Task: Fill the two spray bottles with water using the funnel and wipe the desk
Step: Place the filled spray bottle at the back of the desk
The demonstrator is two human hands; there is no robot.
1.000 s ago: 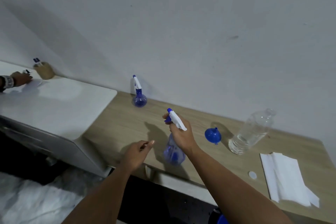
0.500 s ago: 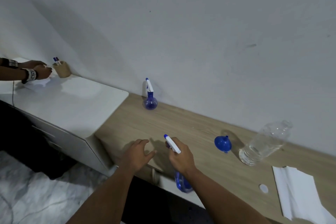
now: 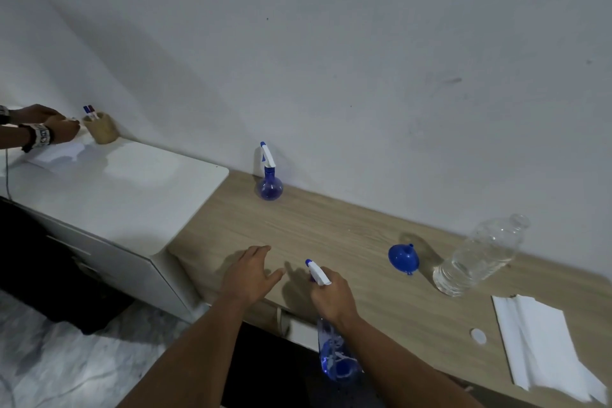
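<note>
Pen cup (image 3: 101, 131) on white cabinet (image 3: 116, 189).

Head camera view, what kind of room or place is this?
Likely a plain office or workroom: a wooden desk against a bare white wall, a white drawer cabinet alongside, and a pen holder.

head cam | worn high, wide-angle | faced forward and down over the surface (image 3: 331, 235) toward the wall (image 3: 331, 60) | hands near, low in frame | single view

No legible text anywhere (wristband (image 3: 42, 138) markings too blurred to read)
</note>
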